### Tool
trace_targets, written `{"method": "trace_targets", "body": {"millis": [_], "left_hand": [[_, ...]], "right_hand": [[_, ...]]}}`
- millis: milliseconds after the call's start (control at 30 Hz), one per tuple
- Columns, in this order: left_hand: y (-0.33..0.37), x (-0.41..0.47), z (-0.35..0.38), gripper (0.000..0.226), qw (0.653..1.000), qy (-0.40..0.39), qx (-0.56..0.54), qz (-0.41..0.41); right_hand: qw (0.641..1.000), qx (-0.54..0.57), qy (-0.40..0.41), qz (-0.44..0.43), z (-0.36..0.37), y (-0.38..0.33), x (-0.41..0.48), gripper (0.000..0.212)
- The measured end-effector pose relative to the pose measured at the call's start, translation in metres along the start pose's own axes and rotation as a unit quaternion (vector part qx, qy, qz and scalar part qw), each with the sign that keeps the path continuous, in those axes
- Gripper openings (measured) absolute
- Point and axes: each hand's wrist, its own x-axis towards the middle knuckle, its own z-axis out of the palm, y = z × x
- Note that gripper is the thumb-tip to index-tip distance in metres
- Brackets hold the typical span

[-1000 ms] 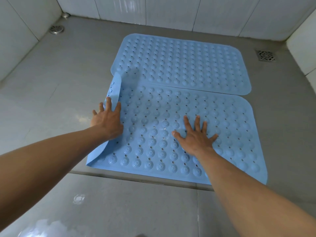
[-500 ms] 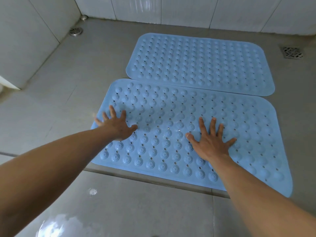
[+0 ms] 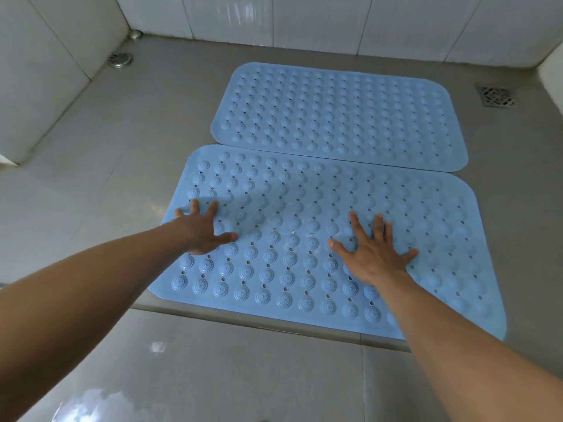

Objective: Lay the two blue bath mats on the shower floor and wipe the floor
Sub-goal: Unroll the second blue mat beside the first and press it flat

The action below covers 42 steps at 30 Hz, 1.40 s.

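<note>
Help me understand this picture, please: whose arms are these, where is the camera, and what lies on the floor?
No machine here: a person wears one camera on the head, looking forward and down, so both arms are theirs. On the grey shower floor lie two blue bath mats side by side: the far mat by the tiled wall, the near mat closer to the camera. The left hand and right hand press flat on the near mat, fingers spread, holding nothing. A round drain sits far left, a square drain far right.
</note>
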Motion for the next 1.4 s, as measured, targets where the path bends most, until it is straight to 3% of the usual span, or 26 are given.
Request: {"method": "trace_targets", "body": {"millis": [133, 300, 400, 933, 1400], "left_hand": [[-0.003, 0.006, 0.009, 0.090, 0.994, 0.097, -0.036, -0.033], [-0.003, 0.017, 0.048, 0.092, 0.985, 0.166, -0.037, -0.022], [-0.003, 0.022, 0.052, 0.091, 0.980, 0.195, -0.041, -0.022], [0.004, 0.020, 0.050, 0.099, 0.980, 0.190, -0.057, -0.004], [0.012, 0.022, 0.052, 0.091, 0.981, 0.188, -0.051, -0.004]], "right_hand": [[0.999, 0.030, 0.037, 0.013, -0.005, -0.005, 0.005, 0.094], [0.993, 0.042, 0.077, 0.082, 0.000, 0.024, 0.014, 0.099], [0.993, 0.039, 0.080, 0.076, 0.006, 0.039, 0.014, 0.095], [0.995, 0.046, 0.055, 0.072, -0.003, 0.053, 0.018, 0.091], [0.994, 0.047, 0.056, 0.079, -0.009, 0.065, 0.014, 0.090]]}}
